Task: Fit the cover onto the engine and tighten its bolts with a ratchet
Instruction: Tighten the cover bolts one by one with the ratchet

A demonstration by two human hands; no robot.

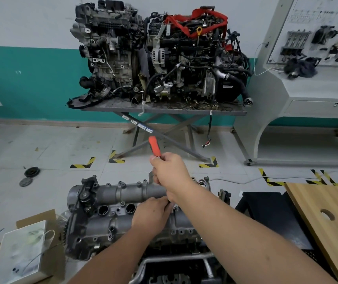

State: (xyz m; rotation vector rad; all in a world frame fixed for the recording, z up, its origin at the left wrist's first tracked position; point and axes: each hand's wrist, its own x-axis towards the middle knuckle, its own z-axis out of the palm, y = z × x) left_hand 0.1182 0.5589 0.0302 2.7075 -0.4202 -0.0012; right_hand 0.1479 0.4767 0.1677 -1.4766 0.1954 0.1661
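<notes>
cover [123, 203] lower centre of frame, seated on engine [94, 240] | right hand [169, 171] fingers curled round ratchet [154, 146], orange grip sticking out above fist | left hand [151, 214] fingertips bunched on cover just below, pinching something unseen

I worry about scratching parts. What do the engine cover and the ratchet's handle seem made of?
Cover: apparently cast aluminium, judging by its dull grey, slightly rough surface. Ratchet handle: smooth orange grip, probably plastic or rubber; shiny metal shows where the right hand holds it.
</notes>
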